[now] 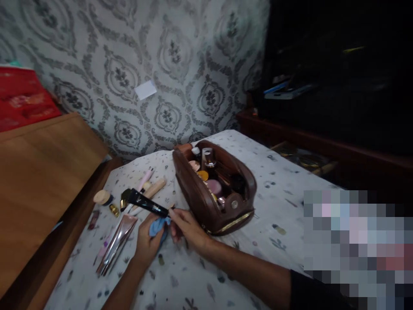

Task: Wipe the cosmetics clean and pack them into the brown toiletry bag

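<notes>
Black tube in the right hand, blue cloth in the left, 2 hands close together over the patterned tablecloth.
The black tube (148, 203) lies aslant, its long axis running from the right fingers up and away to the left, the wider end pointing toward the loose cosmetics and the narrower end pinched by the right hand (183, 226). The left hand (148, 239) is closed around the blue cloth (157, 227), just below the tube. The open brown bag (196, 193) stands to the right on the patterned tablecloth (174, 275); a shiny pink pouch (118, 243) lies left.

Both hands (149, 241) close together, fingers (177, 217) curled
</notes>
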Tool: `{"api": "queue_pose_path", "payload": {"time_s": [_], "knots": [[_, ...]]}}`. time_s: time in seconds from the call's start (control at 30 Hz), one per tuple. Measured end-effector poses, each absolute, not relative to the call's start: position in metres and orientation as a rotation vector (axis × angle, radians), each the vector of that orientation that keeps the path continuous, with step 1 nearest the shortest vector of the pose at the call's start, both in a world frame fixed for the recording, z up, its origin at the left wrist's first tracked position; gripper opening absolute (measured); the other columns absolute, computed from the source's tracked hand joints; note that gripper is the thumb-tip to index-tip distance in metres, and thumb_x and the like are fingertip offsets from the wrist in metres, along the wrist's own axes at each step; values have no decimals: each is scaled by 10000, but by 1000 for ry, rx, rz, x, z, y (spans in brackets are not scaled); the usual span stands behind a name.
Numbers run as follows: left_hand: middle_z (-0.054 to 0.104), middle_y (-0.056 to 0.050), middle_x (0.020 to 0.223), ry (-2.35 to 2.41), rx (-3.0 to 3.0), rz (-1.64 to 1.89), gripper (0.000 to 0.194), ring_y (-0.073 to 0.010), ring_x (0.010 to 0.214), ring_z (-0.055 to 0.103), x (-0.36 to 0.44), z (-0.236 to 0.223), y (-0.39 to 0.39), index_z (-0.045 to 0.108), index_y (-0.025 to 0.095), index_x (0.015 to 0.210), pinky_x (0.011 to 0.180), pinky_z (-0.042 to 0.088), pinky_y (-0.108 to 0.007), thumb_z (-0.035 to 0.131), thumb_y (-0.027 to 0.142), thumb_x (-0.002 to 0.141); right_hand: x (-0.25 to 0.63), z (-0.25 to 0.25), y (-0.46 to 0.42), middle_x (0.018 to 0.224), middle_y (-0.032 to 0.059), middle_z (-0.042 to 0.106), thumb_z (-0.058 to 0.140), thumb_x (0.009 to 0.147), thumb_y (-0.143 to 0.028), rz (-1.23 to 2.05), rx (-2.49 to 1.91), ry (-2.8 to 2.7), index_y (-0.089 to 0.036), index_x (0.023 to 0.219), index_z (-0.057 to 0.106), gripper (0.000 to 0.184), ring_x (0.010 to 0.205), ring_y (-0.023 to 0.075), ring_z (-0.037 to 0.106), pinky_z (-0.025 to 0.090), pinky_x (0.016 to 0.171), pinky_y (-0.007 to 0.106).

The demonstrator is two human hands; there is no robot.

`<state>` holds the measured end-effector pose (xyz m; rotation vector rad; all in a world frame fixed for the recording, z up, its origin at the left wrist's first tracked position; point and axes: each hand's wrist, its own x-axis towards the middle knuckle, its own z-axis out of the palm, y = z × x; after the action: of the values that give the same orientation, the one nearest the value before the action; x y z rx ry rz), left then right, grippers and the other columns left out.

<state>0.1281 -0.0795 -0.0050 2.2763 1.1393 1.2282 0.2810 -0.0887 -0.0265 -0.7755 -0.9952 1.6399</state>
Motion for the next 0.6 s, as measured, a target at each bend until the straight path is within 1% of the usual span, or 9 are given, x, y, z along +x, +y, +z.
{"api": "queue_pose_path", "payload": {"time_s": [0.13, 0.3, 0.43, 0.53, 0.6], "knots": [[733, -73, 867, 1085, 2281, 1196, 176, -204, 799, 673, 128, -8, -78, 695, 166, 891, 765, 554, -316, 536, 240, 885, 283, -21, -88, 493, -82, 482, 616, 675, -841, 1562, -807, -1020, -202, 698, 482, 654, 385, 72, 453, 345, 406, 208], [717, -82, 908, 1053, 2310, 1148, 156, -217, 873, 675, 124, -13, -77, 681, 165, 942, 814, 543, -324, 546, 184, 865, 285, -15, -91, 504, -71, 482, 641, 675, -825, 1527, -866, -1020, -202, 675, 477, 645, 401, 78, 452, 329, 404, 210], [733, -97, 1000, 1065, 2296, 1094, 216, -241, 963, 686, 122, -13, -79, 697, 170, 1021, 870, 546, -344, 550, 189, 864, 287, -9, -97, 525, -55, 489, 622, 750, -779, 1422, -903, -1106, -201, 672, 484, 599, 433, 87, 464, 345, 432, 215], [748, -106, 1078, 1042, 2288, 1081, 291, -264, 1055, 690, 122, -11, -81, 695, 175, 1119, 947, 540, -379, 548, 198, 870, 288, -6, -101, 530, -53, 489, 609, 805, -727, 1304, -896, -1194, -208, 717, 506, 536, 453, 102, 469, 375, 456, 226], [751, -107, 1113, 1024, 2281, 1098, 307, -268, 1081, 693, 121, -10, -82, 694, 180, 1140, 985, 532, -403, 536, 200, 877, 289, -3, -104, 543, -50, 492, 591, 853, -674, 1222, -886, -1247, -210, 758, 526, 479, 473, 111, 478, 394, 477, 233]]}}
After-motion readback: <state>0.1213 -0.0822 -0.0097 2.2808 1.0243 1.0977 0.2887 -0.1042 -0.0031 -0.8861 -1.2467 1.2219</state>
